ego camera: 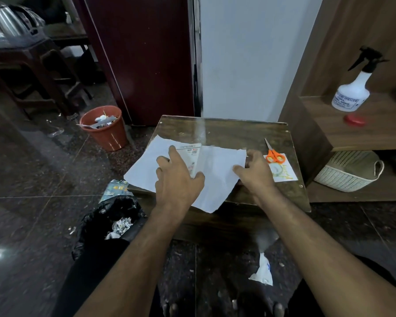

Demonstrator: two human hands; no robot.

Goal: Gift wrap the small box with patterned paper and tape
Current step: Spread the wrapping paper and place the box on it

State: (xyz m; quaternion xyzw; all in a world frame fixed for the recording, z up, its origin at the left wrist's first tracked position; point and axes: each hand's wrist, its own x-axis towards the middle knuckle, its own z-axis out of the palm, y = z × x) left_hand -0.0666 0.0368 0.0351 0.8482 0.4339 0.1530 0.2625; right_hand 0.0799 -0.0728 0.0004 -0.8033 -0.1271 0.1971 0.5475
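Observation:
A small white box (192, 156) with printed labels lies on a sheet of wrapping paper (144, 167), white side up, on a low wooden table (226, 131). The paper's right part (217, 170) is folded up over the box. My left hand (178, 177) rests on the box with fingers spread, the thumb pressing the folded paper. My right hand (255, 170) holds the paper's right edge, thumb on top and fingers behind. A roll of clear tape (276, 169) lies to the right on a small card (284, 171), with orange-handled scissors (274, 154) beside it.
A black bag (105, 223) with scraps sits at the table's left front corner. An orange waste bin (105, 128) stands on the floor to the left. A shelf to the right carries a spray bottle (354, 90) and a red lid (354, 120); a white basket (348, 170) is below.

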